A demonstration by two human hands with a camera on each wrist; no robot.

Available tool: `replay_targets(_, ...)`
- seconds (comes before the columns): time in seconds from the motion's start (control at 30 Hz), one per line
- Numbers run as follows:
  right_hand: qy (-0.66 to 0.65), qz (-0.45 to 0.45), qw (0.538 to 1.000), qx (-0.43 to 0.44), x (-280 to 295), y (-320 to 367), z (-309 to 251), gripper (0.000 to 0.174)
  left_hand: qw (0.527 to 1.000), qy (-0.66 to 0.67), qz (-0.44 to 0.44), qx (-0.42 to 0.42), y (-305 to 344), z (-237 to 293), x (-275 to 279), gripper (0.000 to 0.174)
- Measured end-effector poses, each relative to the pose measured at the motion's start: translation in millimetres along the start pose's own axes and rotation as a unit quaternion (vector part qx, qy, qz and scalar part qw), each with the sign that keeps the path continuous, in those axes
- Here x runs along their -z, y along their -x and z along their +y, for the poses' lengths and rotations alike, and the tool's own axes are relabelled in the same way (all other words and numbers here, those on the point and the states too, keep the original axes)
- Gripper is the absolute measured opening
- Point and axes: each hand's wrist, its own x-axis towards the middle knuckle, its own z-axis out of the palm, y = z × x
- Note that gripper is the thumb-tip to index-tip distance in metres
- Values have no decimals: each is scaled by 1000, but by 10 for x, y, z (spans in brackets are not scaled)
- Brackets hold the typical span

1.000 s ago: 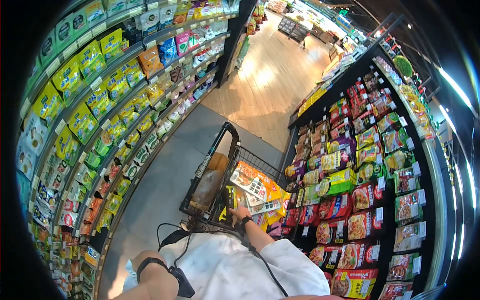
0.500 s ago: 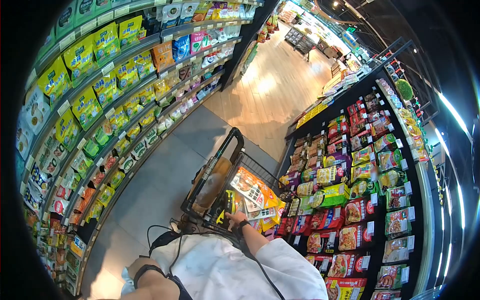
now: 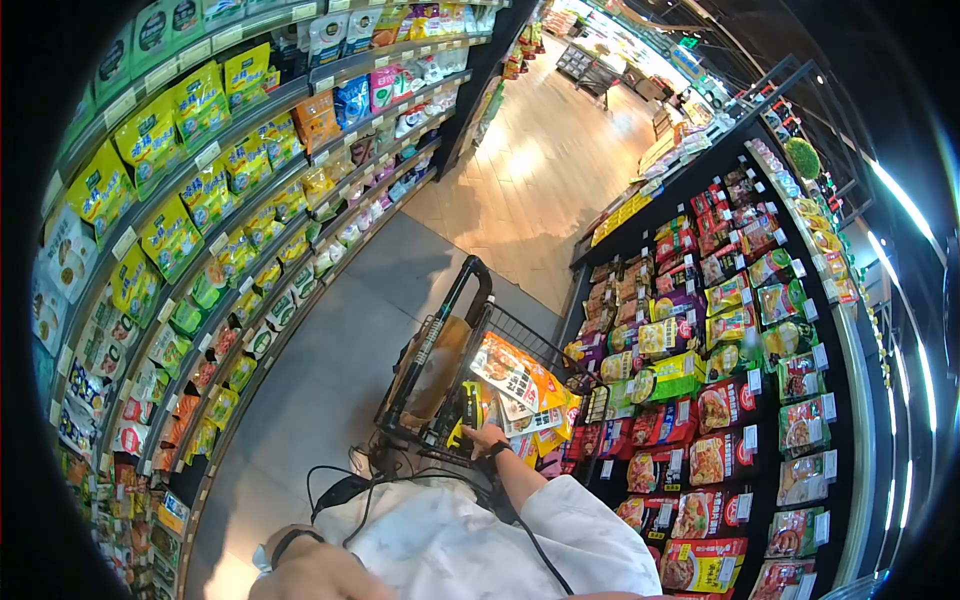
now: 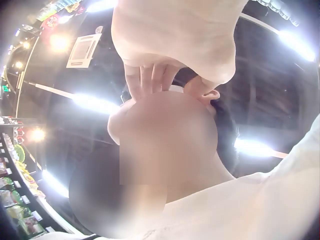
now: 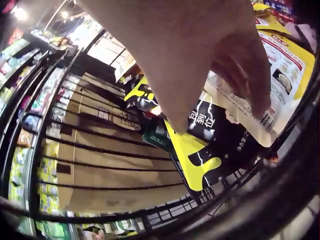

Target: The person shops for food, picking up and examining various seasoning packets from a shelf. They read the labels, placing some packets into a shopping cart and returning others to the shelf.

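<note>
My right hand (image 3: 485, 440) reaches into a black wire shopping cart (image 3: 445, 310). In the right wrist view its thumb points down onto a black and yellow food packet (image 5: 200, 160), its fingers (image 5: 257, 90) spread away from the thumb over a whitish packet with yellow edges (image 5: 285, 80). An orange and white packet (image 3: 510, 370) lies over the pile in the head view. My left hand (image 4: 175, 40) is raised to my head, its fingers touching the forehead area near a headband. In the head view only a blurred part of that hand and its wristband (image 3: 290, 540) show.
A brown cardboard box (image 5: 115, 170) shows through the cart's bars. Shelves of yellow seasoning bags (image 3: 150, 135) curve along the left. A black rack of hanging food pouches (image 3: 690, 400) stands close on the right. Ahead, the grey aisle meets a wooden floor (image 3: 530, 190).
The left forearm at the bottom of the head view has turned and shifted, with its hand now blurred. The right hand stays over the packets. The whole view has swayed slightly.
</note>
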Motion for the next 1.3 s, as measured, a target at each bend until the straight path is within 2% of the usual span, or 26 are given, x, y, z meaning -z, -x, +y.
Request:
replay_targets(0.03, -11, -18, 1000, -7, -2, 30, 36, 88, 995, -18, -97, 2, -81, -58, 85, 17)
replay_targets(0.07, -23, -35, 999, -11, 29, 21, 65, 89, 962, 131, -235, -43, -334, -314, 69, 18)
replay_targets(0.1, -35, -52, 998, -13, 43, 11, 81, 89, 886, 273, -365, -86, -470, -511, 53, 18)
replay_targets(0.13, -46, -47, 998, 7, 13, 25, 129, 90, 882, 275, -373, -87, -449, -602, 42, 22)
replay_targets(0.2, -18, -35, 999, 0, -120, -125, 174, 86, 862, 269, -426, -63, -469, -789, 136, 16)
replay_targets(0.3, 22, 26, 999, 33, -291, -234, 194, 76, 879, 236, -408, -71, -374, -973, -113, 13)
replay_targets(0.33, -2, -6, 1000, 27, -140, -96, 151, 68, 892, 219, -392, -57, -322, -1017, -148, 12)
replay_targets(0.37, -15, 5, 999, 37, -204, -191, 149, 58, 903, 199, -378, -41, -279, -1057, -185, 11)
replay_targets(0.5, -23, 21, 998, 50, -260, -379, 228, 45, 917, 99, -387, 18, -182, -1293, -372, 19)
replay_targets(0.57, -61, -78, 993, 70, 48, -127, 291, 43, 919, -13, -392, 41, -136, -1414, -464, 15)
replay_targets(0.7, -73, 5, 993, 92, 96, 82, 409, 41, 918, -159, -344, 121, -59, -1974, -579, 15)
replay_targets(0.77, -100, 23, 988, 119, 72, 94, 433, 40, 897, -176, -355, 195, -66, -2233, -606, 16)
replay_targets(0.83, -128, 34, 978, 159, 349, 411, 335, 38, 889, -142, -361, 242, -70, -2415, -620, 18)
replay_targets(0.97, -176, 121, 961, 177, 606, 572, 300, 46, 856, -110, -423, 276, -223, -2557, -646, 19)
replay_targets(1.03, -246, 176, 941, 150, 414, 432, 357, 47, 836, -103, -452, 293, -329, -2593, -600, 19)
replay_targets(1.07, -256, 319, 898, 162, 415, 567, 343, 45, 825, -87, -475, 294, -402, -2606, -564, 19)
replay_targets(1.1, -366, 313, 852, 206, 452, 619, 341, 41, 817, -46, -489, 301, -471, -2629, -525, 19)
replay_targets(1.13, -432, 314, 824, 189, 421, 687, 362, 41, 801, -59, -530, 272, -577, -2683, -459, 18)
replay_targets(1.17, -422, 384, 803, 172, 417, 779, 367, 44, 783, -69, -551, 280, -656, -2696, -406, 18)
replay_targets(1.2, -455, 278, 832, 153, 628, 1061, 378, 42, 771, -44, -550, 318, -681, -2751, -344, 20)
replay_targets(1.23, -458, 289, 833, 114, 847, 1487, 242, 37, 757, -38, -559, 337, -707, -2817, -266, 21)
replay_targets(1.27, -561, 288, 769, 102, 724, 1533, 278, 40, 726, -45, -580, 366, -727, -2916, -193, 21)
replay_targets(1.3, -609, 311, 724, 90, 750, 1756, 202, 36, 700, -47, -602, 381, -704, -3030, -115, 21)
